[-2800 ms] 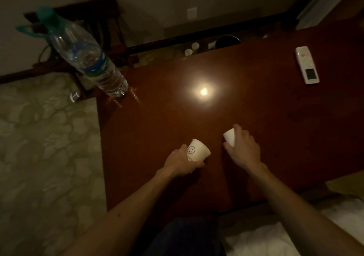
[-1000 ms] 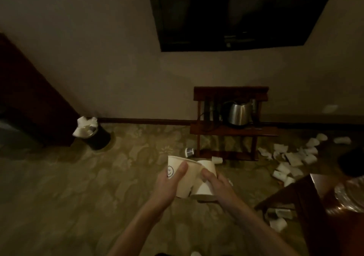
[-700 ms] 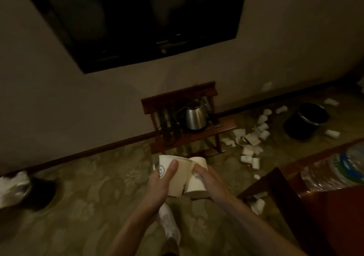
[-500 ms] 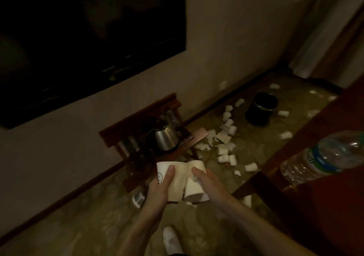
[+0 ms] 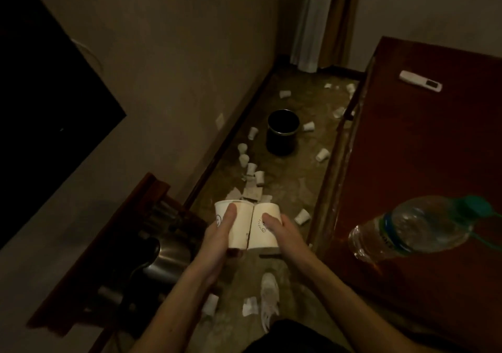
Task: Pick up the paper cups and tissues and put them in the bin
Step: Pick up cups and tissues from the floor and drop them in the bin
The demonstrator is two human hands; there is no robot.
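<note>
Bin (image 5: 282, 132) closer now; L hand (image 5: 217, 237), R hand (image 5: 285, 234) grip touching cups (image 5: 241, 226).

bin (image 5: 282, 132) ahead on floor — cups (image 5: 251, 167) scattered around it, table (image 5: 423, 162) right, bottle (image 5: 413, 230) on it

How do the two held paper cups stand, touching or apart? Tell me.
Touching. Head view: the smiley paper cup and the right paper cup sit side by side, walls meeting along one seam.

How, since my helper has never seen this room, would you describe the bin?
Start at the dark red table on the right; floor runs between it and the wall. Midway along stands the bin, a round black open-topped tub, the only dark thing among scattered white paper cups.
</note>
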